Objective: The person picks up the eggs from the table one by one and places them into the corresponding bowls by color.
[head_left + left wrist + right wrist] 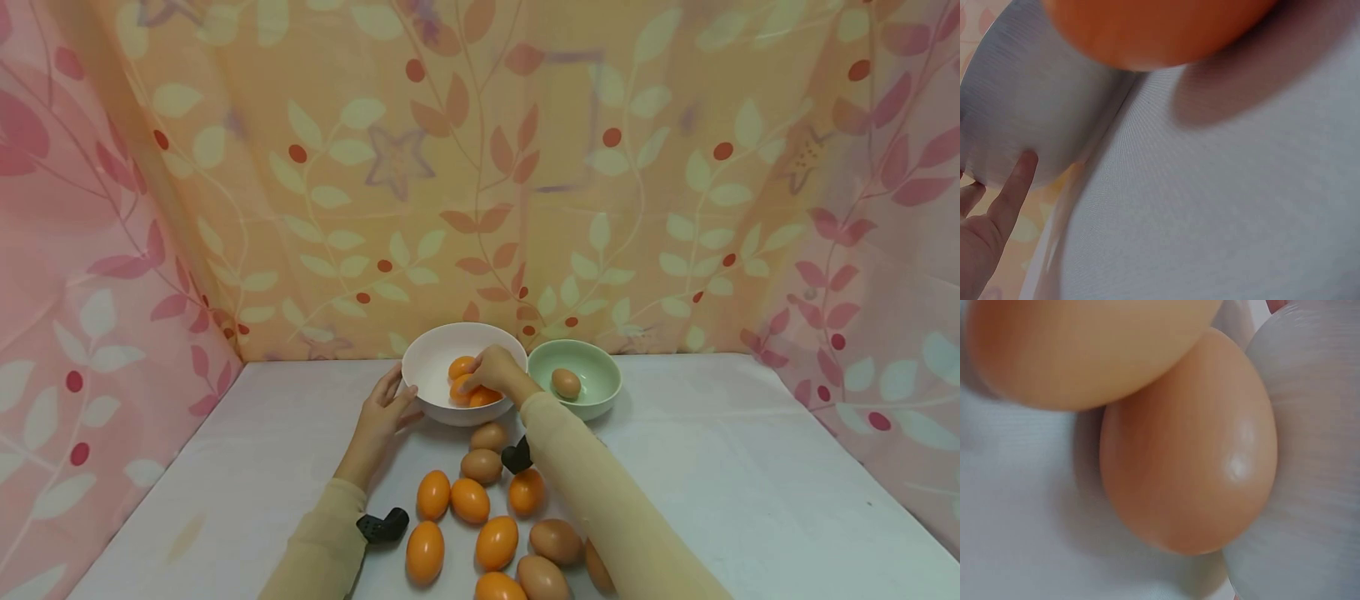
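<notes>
My left hand point(384, 411) rests against the outer left side of the white bowl point(427, 354), its fingers fairly straight. In the left wrist view, a thumb or finger point(1017, 187) touches the bowl's wall point(1029, 94). Over the bowl's right rim reaches my right hand point(501, 372), its fingertips pinching an orange egg point(459, 390) inside. More orange eggs point(462, 367) lie around it, partly hidden by the hand. Brown eggs point(489, 437) sit on the table below the right wrist; the right wrist view shows one point(1188, 450) close against the bowl.
Right of the white bowl stands a green bowl point(600, 387) holding one brown egg point(566, 383). Several orange eggs point(425, 552) and brown eggs point(556, 542) lie loose on the white-covered table point(750, 483), between and under the forearms. A patterned curtain point(480, 208) hangs behind.
</notes>
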Available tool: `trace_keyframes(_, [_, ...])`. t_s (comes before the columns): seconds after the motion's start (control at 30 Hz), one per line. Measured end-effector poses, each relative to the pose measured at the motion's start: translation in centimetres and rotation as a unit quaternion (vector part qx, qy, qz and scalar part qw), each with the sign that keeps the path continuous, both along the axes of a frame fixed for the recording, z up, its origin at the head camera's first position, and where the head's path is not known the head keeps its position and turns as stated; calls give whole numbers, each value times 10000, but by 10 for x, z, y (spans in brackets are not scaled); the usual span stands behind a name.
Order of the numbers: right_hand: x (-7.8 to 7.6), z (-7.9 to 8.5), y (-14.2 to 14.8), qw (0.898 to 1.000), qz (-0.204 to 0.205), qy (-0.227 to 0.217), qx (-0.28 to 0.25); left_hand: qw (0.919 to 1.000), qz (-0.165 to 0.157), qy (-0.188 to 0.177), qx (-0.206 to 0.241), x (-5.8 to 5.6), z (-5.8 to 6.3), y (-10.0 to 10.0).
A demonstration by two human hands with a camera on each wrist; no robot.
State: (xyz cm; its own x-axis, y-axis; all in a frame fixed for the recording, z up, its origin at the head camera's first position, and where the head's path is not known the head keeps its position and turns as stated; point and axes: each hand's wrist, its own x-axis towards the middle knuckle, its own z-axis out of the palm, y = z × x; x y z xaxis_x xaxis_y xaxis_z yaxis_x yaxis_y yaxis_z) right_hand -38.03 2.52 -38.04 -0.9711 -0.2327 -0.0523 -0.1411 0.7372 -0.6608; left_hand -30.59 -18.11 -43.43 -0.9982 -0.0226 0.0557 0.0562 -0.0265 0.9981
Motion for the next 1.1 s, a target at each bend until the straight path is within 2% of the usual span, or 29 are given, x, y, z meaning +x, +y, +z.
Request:
trace_keyframes(0.23, [0, 3, -2, 9999, 8, -33, 112, 10000, 54, 32, 7, -1, 0, -1])
trace_keyframes(0.43, [0, 4, 3, 9995, 55, -235, -223, 10000, 64, 12, 61, 0, -2, 1])
trace_keyframes(0.57, [5, 8, 7, 9983, 258, 67, -523, 10000, 33, 11, 87, -1, -3, 0])
trace_keyframes(0.63, [12, 13, 10, 9955, 383, 215, -834, 9999, 20, 9, 109, -1, -3, 0])
trace_keyframes(0.7, [21, 18, 15, 9901, 581, 185, -1262, 9999, 13, 31, 112, 0, -3, 1])
trace_keyframes(0.83, [43, 28, 28, 9753, 947, -205, -1985, 9999, 11, 34, 121, 1, -1, 1])
trace_keyframes(0.97, [65, 34, 44, 9735, 1125, -308, -1965, 9999, -18, 30, 111, 1, 1, 1])
trace_keyframes(1.1, [81, 34, 60, 9737, 1288, -303, -1856, 10000, -11, -22, 74, 2, 2, 1])
